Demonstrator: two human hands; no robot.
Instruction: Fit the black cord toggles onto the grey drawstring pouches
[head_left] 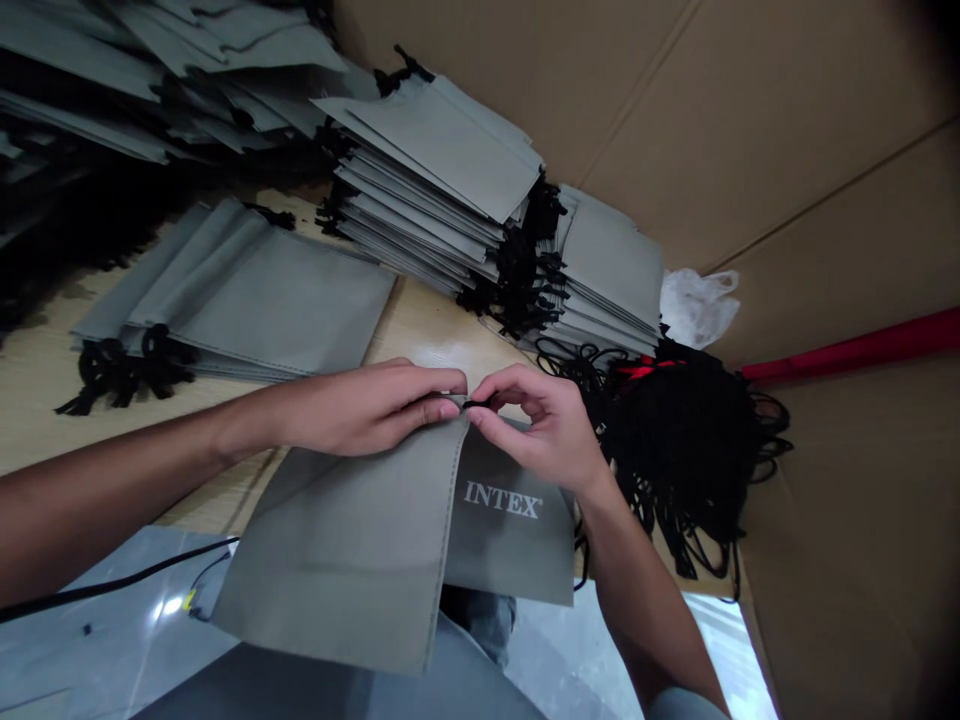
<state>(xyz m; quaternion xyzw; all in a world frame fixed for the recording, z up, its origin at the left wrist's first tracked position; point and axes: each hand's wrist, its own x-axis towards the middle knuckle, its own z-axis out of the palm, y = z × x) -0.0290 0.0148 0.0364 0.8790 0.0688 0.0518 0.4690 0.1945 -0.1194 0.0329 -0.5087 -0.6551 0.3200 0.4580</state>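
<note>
Left hand (367,405) and right hand (536,425) pinch one black cord (471,403) at the top hem of one flat grey nonwoven bag (360,540), overhanging the glossy wooden worktop (427,330). Three bag stacks (442,190) behind.

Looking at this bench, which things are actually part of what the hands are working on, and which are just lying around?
In hand:
left hand and right hand, pinching the top edge of the grey INTEX bag
black cord end between the fingertips
heap of black cords, beside the right hand

Lying about:
stacks of grey bags
flat bags with tassels
white plastic bag
red bar
cardboard wall
</note>
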